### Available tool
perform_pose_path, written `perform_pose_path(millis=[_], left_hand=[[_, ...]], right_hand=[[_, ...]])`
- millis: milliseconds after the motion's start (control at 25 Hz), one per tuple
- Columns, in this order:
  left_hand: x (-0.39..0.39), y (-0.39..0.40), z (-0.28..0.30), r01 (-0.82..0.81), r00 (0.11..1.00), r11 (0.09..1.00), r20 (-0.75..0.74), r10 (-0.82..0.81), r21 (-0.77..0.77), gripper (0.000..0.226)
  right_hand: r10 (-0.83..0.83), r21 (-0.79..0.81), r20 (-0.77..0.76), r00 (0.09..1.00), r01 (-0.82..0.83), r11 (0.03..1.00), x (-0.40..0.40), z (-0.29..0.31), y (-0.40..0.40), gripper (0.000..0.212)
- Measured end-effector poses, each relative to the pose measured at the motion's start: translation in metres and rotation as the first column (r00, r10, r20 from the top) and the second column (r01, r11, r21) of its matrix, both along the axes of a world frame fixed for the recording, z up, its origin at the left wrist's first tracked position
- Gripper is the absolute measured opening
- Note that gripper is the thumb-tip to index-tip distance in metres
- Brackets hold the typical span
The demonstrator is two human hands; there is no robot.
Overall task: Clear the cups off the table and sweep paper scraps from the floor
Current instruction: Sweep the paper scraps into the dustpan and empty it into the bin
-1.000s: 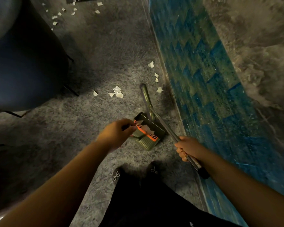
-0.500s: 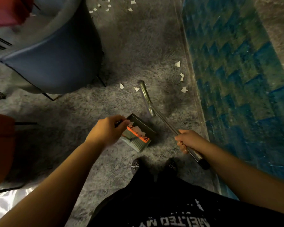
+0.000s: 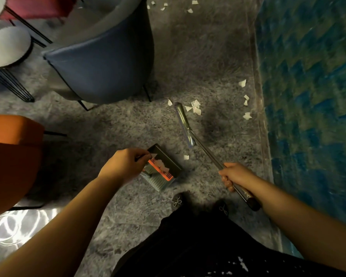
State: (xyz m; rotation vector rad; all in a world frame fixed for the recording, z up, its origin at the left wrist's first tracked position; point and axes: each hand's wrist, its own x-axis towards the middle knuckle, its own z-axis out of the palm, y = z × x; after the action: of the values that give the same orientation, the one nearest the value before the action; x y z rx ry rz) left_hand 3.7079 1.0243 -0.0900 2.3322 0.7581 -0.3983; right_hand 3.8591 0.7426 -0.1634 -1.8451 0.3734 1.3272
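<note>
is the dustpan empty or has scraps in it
Has scraps: pale paper pieces lie inside the dustpan, by its orange comb edge.

Below me I see a shaggy grey carpet (image 3: 188, 56) covering most of the floor. To the right of it runs a blue-green patterned strip of floor (image 3: 312, 96). At upper left a dark blue tub chair (image 3: 100, 62) stands on thin black legs. An orange chair (image 3: 10, 156) sits at my left edge. Beyond the blue one I make out a small round white stool (image 3: 7, 47) on black wire legs and something red (image 3: 34, 7) at the top edge.
</note>
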Motion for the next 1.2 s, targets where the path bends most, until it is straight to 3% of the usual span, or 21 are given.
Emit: perform_pose_path(millis=[440,720,880,1000,1200], left_hand=[[0.024,0.005,-0.036,-0.067,0.998,0.998,-0.004,0.067,-0.008,0.017],[0.037,0.018,-0.027,0.046,0.998,0.999,-0.046,-0.045,0.024,0.018],[0.038,0.022,-0.027,0.052,0.998,0.998,-0.036,-0.05,0.047,0.02],[0.034,0.021,-0.03,0.055,0.998,0.997,-0.031,-0.053,0.059,0.02],[0.029,0.026,-0.031,0.032,0.999,0.998,-0.031,-0.031,0.052,0.018]], right_hand=[[-0.026,-0.106,-0.068,0.997,0.018,0.994,0.016,-0.054,0.001,0.013],[-0.1,-0.11,-0.137,0.986,0.085,0.99,0.006,-0.07,0.008,0.021],[-0.161,-0.056,-0.261,0.952,0.152,0.987,0.003,-0.074,0.022,0.024],[-0.105,-0.022,-0.306,0.946,0.103,0.994,-0.005,-0.07,0.032,0.028],[-0.013,0.034,-0.24,0.971,0.022,0.999,-0.013,-0.048,0.024,0.024]])
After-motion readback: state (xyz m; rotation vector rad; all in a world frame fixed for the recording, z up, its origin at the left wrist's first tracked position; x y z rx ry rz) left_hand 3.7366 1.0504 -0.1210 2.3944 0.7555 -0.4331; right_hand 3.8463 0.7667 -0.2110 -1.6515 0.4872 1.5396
